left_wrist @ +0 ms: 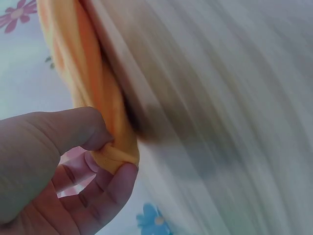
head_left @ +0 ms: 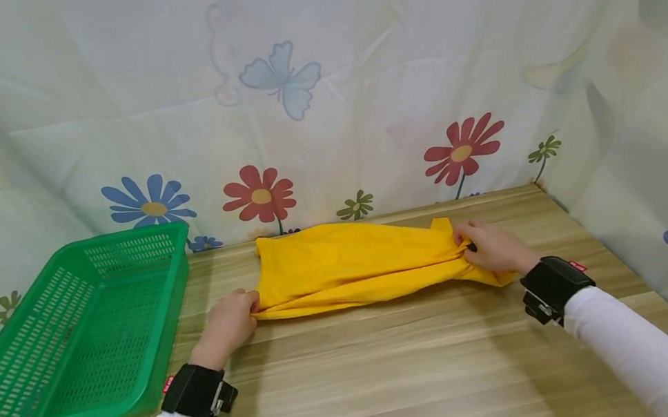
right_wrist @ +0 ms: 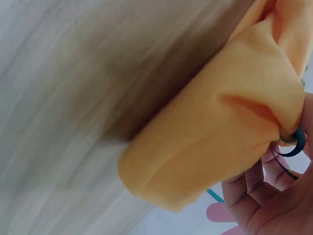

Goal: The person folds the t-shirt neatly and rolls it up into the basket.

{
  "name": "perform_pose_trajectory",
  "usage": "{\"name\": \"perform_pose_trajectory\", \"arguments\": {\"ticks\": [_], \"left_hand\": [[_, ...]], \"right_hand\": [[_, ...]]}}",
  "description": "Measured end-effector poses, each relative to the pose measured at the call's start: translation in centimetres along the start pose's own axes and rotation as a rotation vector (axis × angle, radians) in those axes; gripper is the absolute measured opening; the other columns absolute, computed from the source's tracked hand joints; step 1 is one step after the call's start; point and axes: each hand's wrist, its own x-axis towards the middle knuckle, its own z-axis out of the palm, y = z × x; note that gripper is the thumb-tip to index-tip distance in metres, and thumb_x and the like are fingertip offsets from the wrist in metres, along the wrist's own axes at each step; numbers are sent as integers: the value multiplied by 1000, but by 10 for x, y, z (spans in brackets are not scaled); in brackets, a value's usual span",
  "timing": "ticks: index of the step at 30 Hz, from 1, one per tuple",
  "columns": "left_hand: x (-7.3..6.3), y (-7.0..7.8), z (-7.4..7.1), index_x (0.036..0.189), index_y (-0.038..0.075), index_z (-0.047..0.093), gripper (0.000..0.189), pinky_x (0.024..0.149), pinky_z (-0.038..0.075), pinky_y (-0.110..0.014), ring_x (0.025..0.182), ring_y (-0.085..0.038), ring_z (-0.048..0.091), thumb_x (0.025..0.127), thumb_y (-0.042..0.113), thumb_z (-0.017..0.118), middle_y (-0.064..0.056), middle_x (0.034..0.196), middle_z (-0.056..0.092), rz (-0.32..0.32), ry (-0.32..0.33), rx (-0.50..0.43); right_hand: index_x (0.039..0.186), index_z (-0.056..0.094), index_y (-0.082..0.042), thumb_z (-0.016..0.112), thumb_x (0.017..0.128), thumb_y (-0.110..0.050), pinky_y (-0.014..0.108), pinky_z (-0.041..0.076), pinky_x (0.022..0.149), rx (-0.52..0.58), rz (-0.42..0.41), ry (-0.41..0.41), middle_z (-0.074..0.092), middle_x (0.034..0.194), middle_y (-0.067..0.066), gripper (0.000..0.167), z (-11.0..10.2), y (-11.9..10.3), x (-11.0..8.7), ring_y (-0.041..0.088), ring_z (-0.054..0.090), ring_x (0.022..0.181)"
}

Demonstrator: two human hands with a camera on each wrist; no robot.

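Observation:
A yellow T-shirt [head_left: 353, 262] is stretched sideways between both hands, gathered into a long strip with lengthwise folds. At its left end, my left hand [head_left: 230, 322] pinches the near corner between thumb and fingers; the left wrist view shows the bunched fabric [left_wrist: 110, 117] at the fingertips. My right hand [head_left: 491, 245] grips the other end by the shoulder area, where a dark strip [right_wrist: 295, 143] curls out beside the fingers. A short sleeve [right_wrist: 195, 161] hangs loose from this end. Part of the right hand is outside its wrist view.
On the left of the wooden table [head_left: 380, 383] stands a green plastic basket [head_left: 162, 313] with perforated sides. A white curtain [head_left: 370, 93] printed with flowers and a butterfly hangs behind the table and along both sides.

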Motion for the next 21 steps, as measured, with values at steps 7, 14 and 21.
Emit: {"name": "perform_pose_trajectory", "arguments": {"ticks": [7, 14, 21], "left_hand": [[-22, -6, -20, 68, 12, 50, 22, 52, 29, -29, 56, -18, 38, 68, -8, 61, -2, 65, 40, -14, 53, 3], [-34, -4, -46, 72, 10, 52, 22, 50, 33, -30, 56, -20, 41, 68, -6, 66, -3, 66, 45, -54, 101, 29], [-38, -6, -65, 73, 9, 55, 19, 51, 41, -34, 57, -21, 47, 69, -4, 68, -5, 69, 53, -44, 169, 82]], "right_hand": [[95, 53, -8, 64, 81, -8, 36, 42, 65, -33, -33, 41, 49, 91, 12, 18, -13, -7, 6, 27, 47, 76], [97, 54, -9, 64, 82, -11, 35, 42, 62, -93, -54, 72, 47, 86, 10, 18, -30, -19, 20, 25, 45, 74], [99, 54, -9, 63, 84, -11, 35, 45, 65, -108, -62, 47, 45, 88, 11, 17, -54, -33, 35, 25, 47, 72]]}}
